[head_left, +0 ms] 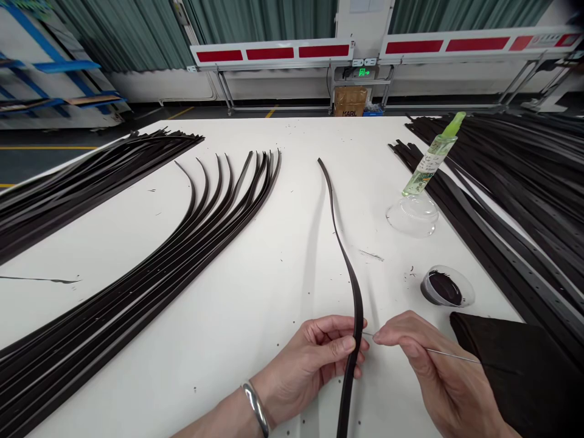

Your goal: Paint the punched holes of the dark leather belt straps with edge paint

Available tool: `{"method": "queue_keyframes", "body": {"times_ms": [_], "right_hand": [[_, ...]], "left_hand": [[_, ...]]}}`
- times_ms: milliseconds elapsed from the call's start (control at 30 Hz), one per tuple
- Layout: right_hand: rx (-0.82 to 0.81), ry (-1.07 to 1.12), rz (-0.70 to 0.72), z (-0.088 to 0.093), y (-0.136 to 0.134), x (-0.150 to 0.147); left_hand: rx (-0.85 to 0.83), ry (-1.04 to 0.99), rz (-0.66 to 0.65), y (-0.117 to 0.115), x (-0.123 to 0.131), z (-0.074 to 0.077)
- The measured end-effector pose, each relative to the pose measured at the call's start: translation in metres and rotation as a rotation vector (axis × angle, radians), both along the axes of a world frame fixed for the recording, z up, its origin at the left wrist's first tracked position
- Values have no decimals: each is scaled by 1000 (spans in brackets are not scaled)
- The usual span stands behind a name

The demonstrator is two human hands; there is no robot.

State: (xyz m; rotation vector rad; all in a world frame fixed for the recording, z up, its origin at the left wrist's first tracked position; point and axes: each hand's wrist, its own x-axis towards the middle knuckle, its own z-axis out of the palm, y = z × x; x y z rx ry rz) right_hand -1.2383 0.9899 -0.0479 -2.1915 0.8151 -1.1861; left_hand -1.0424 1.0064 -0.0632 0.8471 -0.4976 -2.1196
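A long, narrow black strap [349, 267] runs from the near edge up the middle of the white table, its lower part raised off the surface. My left hand [314, 350] is closed round it, thumb in front and fingers behind. On the right, my right hand [433, 365] pinches a thin metal rod [451, 354], whose tip reaches the strap's right edge beside my left fingers. Whether the tip touches the strap I cannot tell. Near my right hand stands a small clear cup [447, 286] of dark paste or liquid.
Black strips [182, 243] fan out on the left, with another pile [91, 176] behind them. More strips [515, 182] cover the right side. A green spray bottle [429, 163] leans above a clear plastic lid [413, 216]. A dark folded cloth [515, 359] lies at right.
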Motion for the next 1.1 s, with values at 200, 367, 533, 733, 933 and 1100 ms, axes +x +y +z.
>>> {"method": "queue_keyframes", "body": {"times_ms": [200,367,533,733,933,1100], "right_hand": [[-24,9,27,2,0,1],[-62,24,26,3,-1,2],[-45,11,29,-4,3,1],[-46,3,8,-7,5,1],[-44,7,1,-6,4,1],[78,-25,-156,-5,11,-4]], "left_hand": [[-25,4,-10,-1,-1,1],[-11,-11,-20,-1,-1,2],[-6,-28,-23,-1,-1,2],[-8,-17,-4,-1,-2,2],[-3,-22,4,-1,-2,3],[-6,-8,6,0,-1,1]]}}
